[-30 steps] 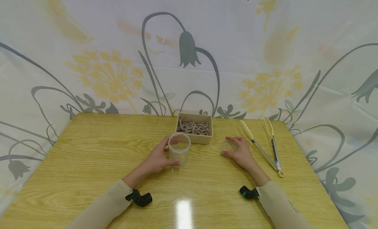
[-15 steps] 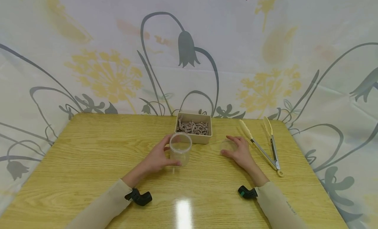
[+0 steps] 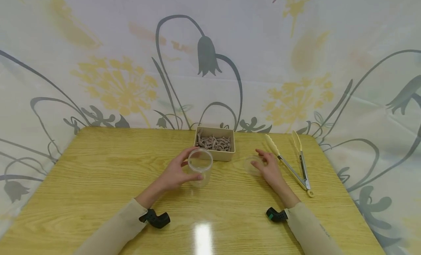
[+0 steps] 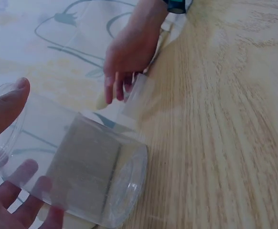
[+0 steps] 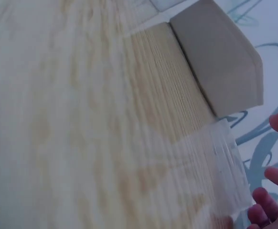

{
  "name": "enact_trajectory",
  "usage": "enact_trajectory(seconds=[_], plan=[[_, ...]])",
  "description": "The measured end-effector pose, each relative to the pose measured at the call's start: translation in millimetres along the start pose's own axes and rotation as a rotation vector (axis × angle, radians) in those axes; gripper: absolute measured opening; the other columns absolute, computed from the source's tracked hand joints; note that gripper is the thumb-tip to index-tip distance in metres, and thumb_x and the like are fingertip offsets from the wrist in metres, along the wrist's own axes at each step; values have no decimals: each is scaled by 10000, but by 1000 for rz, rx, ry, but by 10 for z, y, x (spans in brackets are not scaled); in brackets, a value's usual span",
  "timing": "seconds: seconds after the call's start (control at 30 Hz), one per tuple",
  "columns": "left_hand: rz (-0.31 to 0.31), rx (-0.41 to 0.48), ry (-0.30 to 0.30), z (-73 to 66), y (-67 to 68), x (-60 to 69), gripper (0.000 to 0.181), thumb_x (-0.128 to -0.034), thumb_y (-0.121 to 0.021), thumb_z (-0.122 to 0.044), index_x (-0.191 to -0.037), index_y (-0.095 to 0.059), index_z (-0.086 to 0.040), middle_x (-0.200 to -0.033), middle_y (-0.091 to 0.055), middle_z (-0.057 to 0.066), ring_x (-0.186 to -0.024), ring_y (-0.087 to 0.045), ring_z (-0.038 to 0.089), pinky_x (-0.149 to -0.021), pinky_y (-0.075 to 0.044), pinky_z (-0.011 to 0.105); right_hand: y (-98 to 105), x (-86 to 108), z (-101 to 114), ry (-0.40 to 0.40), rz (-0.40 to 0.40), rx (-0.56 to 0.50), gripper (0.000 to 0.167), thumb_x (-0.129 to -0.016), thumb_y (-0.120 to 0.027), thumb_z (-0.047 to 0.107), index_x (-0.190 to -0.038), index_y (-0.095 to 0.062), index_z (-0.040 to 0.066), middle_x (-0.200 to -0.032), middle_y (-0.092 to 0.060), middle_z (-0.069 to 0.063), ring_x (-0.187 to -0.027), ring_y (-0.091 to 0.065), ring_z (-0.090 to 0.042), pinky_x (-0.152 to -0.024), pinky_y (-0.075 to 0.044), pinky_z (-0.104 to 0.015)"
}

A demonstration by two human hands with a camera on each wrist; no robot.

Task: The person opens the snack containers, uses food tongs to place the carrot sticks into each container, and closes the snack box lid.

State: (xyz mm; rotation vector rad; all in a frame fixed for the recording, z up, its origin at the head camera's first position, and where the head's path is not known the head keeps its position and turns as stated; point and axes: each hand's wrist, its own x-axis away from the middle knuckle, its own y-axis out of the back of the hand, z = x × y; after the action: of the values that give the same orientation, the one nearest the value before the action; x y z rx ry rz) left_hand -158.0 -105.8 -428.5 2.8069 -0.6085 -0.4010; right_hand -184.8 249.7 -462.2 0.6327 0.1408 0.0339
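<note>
My left hand (image 3: 175, 173) holds a clear plastic jar (image 3: 201, 171) round its side, thumb in front and fingers behind. The jar's mouth faces up toward the head camera, and nothing shows inside. In the left wrist view the see-through jar (image 4: 81, 162) lets the beige box show through its wall. A clear round lid (image 3: 252, 166) lies on the table to the right. Just beside and above it hovers my right hand (image 3: 271, 171), fingers loosely bent. The right wrist view has the lid (image 5: 229, 167) on the wood, with the fingertips (image 5: 277, 176) apart from it.
Behind the jar stands a beige box (image 3: 223, 155) of greyish-brown, twisted strips. Spread tongs (image 3: 292, 171) with cream tips lie right of my right hand. A flower-printed cloth (image 3: 131, 46) hangs along the wooden table's (image 3: 108, 167) back edge.
My right hand's fingers have come off the lid, thumb lifting away, and the lid stays on the table. My left hand keeps its grip on the jar, nearly still.
</note>
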Motion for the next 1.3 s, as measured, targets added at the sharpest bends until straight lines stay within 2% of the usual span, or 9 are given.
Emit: enact_trajectory(seconds=[0.13, 0.23, 0.43, 0.53, 0.63, 0.77, 0.9, 1.13, 1.3], plan=[[11, 32, -1, -6, 17, -9, 770, -792, -854, -85, -1454, -464, -136, -1411, -531, 158, -1322, -456, 346, -1069, -386, 596, 44, 36, 56, 41, -39, -22, 516, -962, -650, 147, -1414, -488, -43, -1284, -461, -250, -1119, -401, -401, -920, -355, -536], [16, 35, -2, -11, 30, -10, 767, -790, -852, -66, -1450, -464, -128, -1414, -526, 172, -1329, -448, 359, -1063, -392, 597, 107, 53, 113, 110, -79, -20, 490, -951, -661, 97, -1395, -507, -40, -1262, -460, -230, -1101, -397, -405, -868, -356, -502], [15, 41, -3, -3, 41, -3, 765, -791, -850, -64, -1446, -459, -113, -1423, -511, 196, -1334, -437, 379, -1057, -400, 593, 346, 28, 142, 198, -184, 26, 476, -927, -643, 7, -1377, -500, -58, -1222, -476, -243, -1063, -419, -416, -831, -351, -477], [14, 38, -3, 7, 34, -6, 747, -799, -849, -89, -1439, -466, -119, -1424, -509, 200, -1337, -435, 376, -1053, -402, 596, 500, 30, 91, 166, -245, 64, 481, -932, -638, 19, -1377, -485, -81, -1222, -473, -257, -1068, -418, -418, -833, -346, -462], [17, 36, -6, 13, 20, -10, 735, -803, -848, -98, -1434, -471, -116, -1425, -507, 206, -1340, -432, 379, -1048, -402, 605, 638, 45, -4, 84, -306, 122, 510, -936, -655, 70, -1392, -479, -75, -1248, -452, -260, -1097, -411, -423, -844, -351, -459], [13, 38, -6, 22, -1, -12, 727, -809, -840, -84, -1435, -470, -105, -1419, -517, 195, -1334, -440, 372, -1044, -407, 604, 768, 56, -136, -39, -326, 117, 597, -953, -651, 152, -1446, -409, -82, -1334, -349, -289, -1154, -335, -448, -868, -345, -514], [5, 37, 0, 19, -9, -11, 739, -802, -841, -60, -1438, -468, -110, -1415, -531, 160, -1329, -449, 346, -1042, -421, 584, 833, 55, -214, -106, -334, 127, 689, -953, -646, 226, -1483, -341, -93, -1388, -284, -323, -1195, -273, -470, -888, -325, -576], [11, 42, -2, 27, -10, -18, 756, -799, -844, -64, -1448, -459, -112, -1416, -528, 161, -1331, -449, 349, -1044, -419, 585, 832, 41, -346, -142, -286, 181, 893, -941, -656, 405, -1522, -216, -110, -1415, -209, -366, -1292, -161, -528, -989, -261, -658], [11, 44, -9, 38, -2, -10, 747, -801, -844, -67, -1441, -463, -115, -1411, -535, 149, -1326, -454, 349, -1042, -416, 593, 768, 14, -388, -120, -274, 252, 983, -877, -726, 460, -1505, -249, -128, -1398, -225, -369, -1273, -189, -531, -1013, -244, -658]])
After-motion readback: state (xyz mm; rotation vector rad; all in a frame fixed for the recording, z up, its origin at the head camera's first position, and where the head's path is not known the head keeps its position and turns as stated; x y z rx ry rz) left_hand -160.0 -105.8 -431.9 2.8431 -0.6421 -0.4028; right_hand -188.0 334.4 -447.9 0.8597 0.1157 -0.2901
